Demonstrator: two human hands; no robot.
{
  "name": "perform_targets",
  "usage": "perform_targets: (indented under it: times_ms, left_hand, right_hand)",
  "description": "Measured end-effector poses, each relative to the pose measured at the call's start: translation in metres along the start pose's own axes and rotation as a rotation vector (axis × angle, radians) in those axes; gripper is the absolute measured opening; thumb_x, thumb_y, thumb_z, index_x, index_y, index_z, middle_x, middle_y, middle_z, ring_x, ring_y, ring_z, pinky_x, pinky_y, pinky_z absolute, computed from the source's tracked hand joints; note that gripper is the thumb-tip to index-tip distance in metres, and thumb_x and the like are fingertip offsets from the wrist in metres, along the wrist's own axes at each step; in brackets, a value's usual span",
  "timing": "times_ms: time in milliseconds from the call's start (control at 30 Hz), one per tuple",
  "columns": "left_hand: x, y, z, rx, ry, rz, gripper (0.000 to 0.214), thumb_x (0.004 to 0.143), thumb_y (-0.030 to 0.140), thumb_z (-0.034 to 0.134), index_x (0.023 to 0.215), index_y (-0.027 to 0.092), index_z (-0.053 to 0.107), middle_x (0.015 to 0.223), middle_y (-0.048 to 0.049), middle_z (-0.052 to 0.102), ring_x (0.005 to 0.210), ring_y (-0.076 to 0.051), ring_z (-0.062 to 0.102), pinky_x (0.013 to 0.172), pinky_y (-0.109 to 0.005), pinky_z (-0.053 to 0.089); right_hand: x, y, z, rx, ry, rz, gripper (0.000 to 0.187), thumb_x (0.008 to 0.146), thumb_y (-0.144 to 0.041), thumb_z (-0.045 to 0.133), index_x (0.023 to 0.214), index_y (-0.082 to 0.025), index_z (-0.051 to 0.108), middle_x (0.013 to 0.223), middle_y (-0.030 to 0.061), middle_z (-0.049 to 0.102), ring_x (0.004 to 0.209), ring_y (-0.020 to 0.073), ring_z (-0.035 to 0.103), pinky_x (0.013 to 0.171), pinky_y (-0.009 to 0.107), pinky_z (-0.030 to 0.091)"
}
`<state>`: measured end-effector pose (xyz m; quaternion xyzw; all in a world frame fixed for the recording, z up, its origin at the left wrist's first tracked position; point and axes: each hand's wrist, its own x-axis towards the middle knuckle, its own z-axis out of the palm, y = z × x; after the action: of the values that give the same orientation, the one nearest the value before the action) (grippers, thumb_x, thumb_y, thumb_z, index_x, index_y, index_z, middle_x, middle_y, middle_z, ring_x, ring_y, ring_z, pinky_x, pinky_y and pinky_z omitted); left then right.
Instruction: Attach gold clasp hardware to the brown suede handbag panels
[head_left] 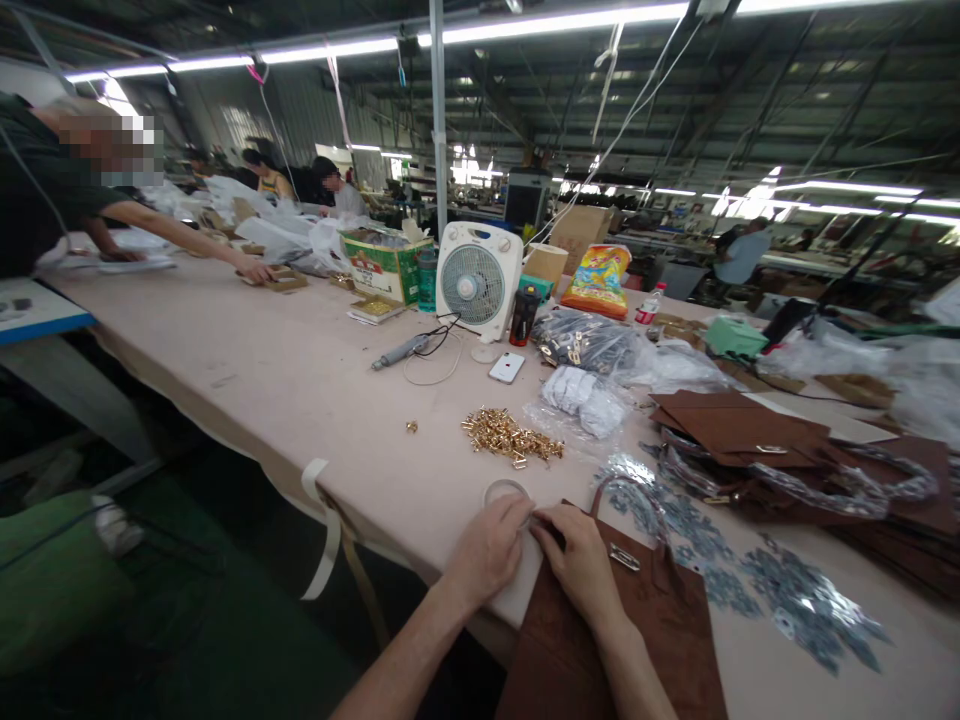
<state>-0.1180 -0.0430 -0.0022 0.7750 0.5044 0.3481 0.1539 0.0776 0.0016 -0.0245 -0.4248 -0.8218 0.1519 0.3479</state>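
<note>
A brown handbag point(675, 625) lies at the table's near edge, with a metal clasp point(624, 557) on its front and an upright handle point(637, 487). My left hand point(491, 550) is closed, its fingertips pinched together just beyond the bag's upper left corner. Meeting it there, my right hand point(581, 560) rests over the bag with thumb and fingers also pinched. Whatever sits between the fingertips is too small or hidden to name. A pale round ring point(506, 490) lies on the table right behind my left fingers.
Gold-coloured metal fasteners point(510, 437) lie piled ahead. Flat silvery metal pieces point(810, 595) spread to the right, below stacked brown bag parts point(750, 430). Farther back are a phone point(507, 367), a grey electric screwdriver point(401, 351) and a fan point(480, 280). A co-worker point(45, 190) reaches across at left.
</note>
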Motion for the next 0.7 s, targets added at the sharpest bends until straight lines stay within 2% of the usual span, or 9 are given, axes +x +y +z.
perform_targets:
  times_ms: [200,333,467,567,700]
  left_hand:
    - [0.003,-0.002,-0.001,0.122,0.001,-0.032,0.050,0.096,0.005,0.047,0.140,0.024,0.056,0.141,-0.0084,0.062,0.125,-0.025,0.059,0.109,-0.045,0.052]
    - [0.009,-0.004,-0.004,0.185,-0.092,0.041,0.041,0.097,0.006,0.049,0.130,0.025,0.065,0.134,-0.0054,0.067,0.111,-0.024,0.061,0.101,-0.042,0.054]
    - [0.016,-0.010,-0.005,0.235,-0.114,0.077,0.025,0.103,0.017,0.051,0.120,0.022,0.069,0.129,-0.0062,0.069,0.108,-0.024,0.062,0.096,-0.039,0.054]
    - [0.020,-0.011,-0.006,0.216,-0.122,0.086,0.017,0.103,0.024,0.056,0.112,0.022,0.070,0.126,-0.0058,0.069,0.109,-0.022,0.063,0.094,-0.037,0.053]
    - [0.022,-0.010,-0.012,0.111,-0.128,0.101,0.014,0.103,0.024,0.057,0.109,0.022,0.070,0.120,-0.0043,0.070,0.108,-0.020,0.064,0.094,-0.034,0.052]
  right_hand:
    - [-0.004,-0.003,-0.001,0.007,-0.004,-0.002,0.022,0.102,-0.037,0.059,0.112,-0.026,0.076,0.110,0.0086,0.077,0.106,0.0299,0.069,0.098,0.046,0.052]
    - [-0.006,-0.005,-0.003,0.003,-0.005,-0.003,0.020,0.102,-0.036,0.058,0.106,-0.027,0.075,0.107,0.0076,0.076,0.106,0.0301,0.068,0.096,0.046,0.051]
    - [-0.006,-0.006,-0.002,-0.002,-0.002,-0.005,0.019,0.103,-0.037,0.057,0.105,-0.027,0.073,0.105,0.0072,0.074,0.104,0.0299,0.066,0.095,0.045,0.050]
    - [-0.005,-0.006,-0.001,-0.010,-0.001,-0.007,0.017,0.104,-0.035,0.056,0.105,-0.027,0.071,0.103,0.0066,0.073,0.103,0.0288,0.065,0.093,0.043,0.049]
    - [-0.004,-0.008,-0.002,-0.023,-0.034,-0.021,0.015,0.105,-0.032,0.054,0.104,-0.026,0.068,0.100,0.0059,0.070,0.098,0.0268,0.063,0.089,0.040,0.049]
